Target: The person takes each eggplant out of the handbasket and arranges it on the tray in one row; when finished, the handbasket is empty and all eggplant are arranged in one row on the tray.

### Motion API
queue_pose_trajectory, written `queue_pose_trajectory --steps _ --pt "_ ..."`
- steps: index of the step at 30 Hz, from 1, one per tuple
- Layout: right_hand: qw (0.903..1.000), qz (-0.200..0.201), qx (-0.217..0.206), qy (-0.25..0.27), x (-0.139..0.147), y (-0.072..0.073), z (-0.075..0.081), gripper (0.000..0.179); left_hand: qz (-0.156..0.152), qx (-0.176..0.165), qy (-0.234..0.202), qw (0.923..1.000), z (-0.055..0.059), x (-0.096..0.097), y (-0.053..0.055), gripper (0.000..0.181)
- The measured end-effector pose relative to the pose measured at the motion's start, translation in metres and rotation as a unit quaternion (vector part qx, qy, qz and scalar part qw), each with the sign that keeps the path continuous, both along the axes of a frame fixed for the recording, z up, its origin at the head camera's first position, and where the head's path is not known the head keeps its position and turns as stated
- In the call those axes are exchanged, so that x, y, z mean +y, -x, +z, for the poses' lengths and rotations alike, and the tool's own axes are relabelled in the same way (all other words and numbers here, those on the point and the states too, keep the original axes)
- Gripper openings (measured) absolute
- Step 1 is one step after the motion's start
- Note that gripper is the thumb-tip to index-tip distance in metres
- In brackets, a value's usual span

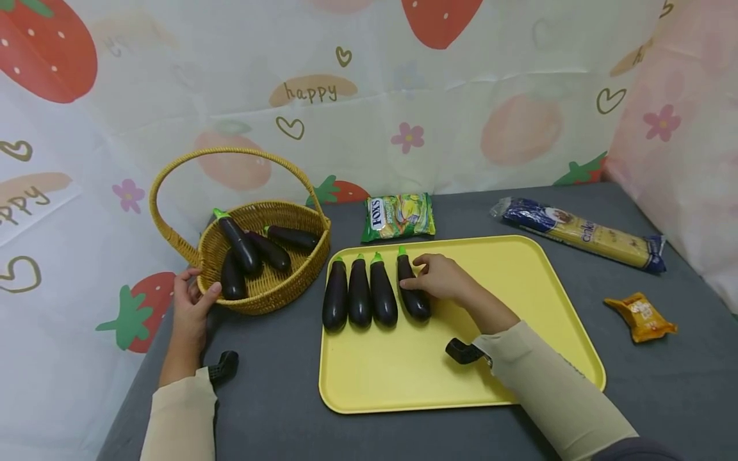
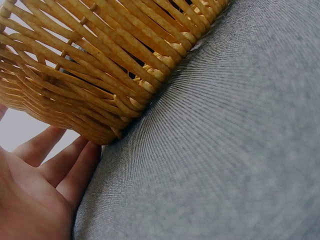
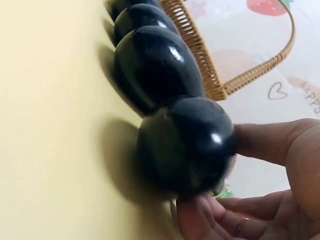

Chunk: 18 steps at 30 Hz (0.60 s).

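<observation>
While the right hand (image 1: 441, 276) pinches an eggplant (image 1: 416, 306) over the yellow tray (image 1: 392, 378), partly hiding it, I can't see whether it touches down. Its stem (image 1: 402, 251) points to the tray's far edge, long axis leaning slightly left. Three eggplants (image 1: 360, 298) line the tray's left edge; beyond, the left hand (image 1: 193, 307) holds a wicker basket (image 1: 288, 296).

Yellow tray (image 1: 375, 378): front rim part-hidden behind right sleeve (image 1: 553, 387) | On tray: rightmost eggplant (image 1: 418, 306) part-covered by right hand (image 1: 442, 278) | Left of tray: wicker basket (image 1: 282, 294) cut off by left wrist view's top and left edges; left hand (image 1: 193, 310), fingertips hidden behind it there | Right of tray: orange packet (image 1: 642, 317), print too small to read
</observation>
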State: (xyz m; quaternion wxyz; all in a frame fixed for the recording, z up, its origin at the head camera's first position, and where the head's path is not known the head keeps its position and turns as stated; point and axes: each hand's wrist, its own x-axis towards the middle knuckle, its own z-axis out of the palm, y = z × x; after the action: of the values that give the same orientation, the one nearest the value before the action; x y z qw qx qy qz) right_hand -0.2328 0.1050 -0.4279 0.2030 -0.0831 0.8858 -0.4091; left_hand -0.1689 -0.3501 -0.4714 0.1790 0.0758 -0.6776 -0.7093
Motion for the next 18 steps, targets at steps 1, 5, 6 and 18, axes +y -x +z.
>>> queue_pose_trajectory --steps 1,5,6,18 --pt "0.9999 -0.001 -0.007 0.013 0.0002 0.0001 -0.0003 0.066 -0.001 0.000 0.000 1.0000 -0.0002 -0.0002 0.0002 0.039" --pt "0.9957 -0.002 -0.049 0.079 0.0007 -0.0011 -0.0022 0.055 -0.002 0.003 0.000 1.0000 -0.0005 -0.0005 0.0005 0.039" --pt "0.9949 -0.001 -0.054 0.086 0.0011 -0.0015 -0.0023 0.053 -0.002 0.004 0.001 1.0000 -0.0006 -0.0006 0.0006 0.039" --pt "0.9949 -0.011 -0.057 0.082 0.0034 0.0017 0.0073 0.053 -0.001 0.013 0.002 0.9999 -0.0027 -0.0019 0.0019 0.038"
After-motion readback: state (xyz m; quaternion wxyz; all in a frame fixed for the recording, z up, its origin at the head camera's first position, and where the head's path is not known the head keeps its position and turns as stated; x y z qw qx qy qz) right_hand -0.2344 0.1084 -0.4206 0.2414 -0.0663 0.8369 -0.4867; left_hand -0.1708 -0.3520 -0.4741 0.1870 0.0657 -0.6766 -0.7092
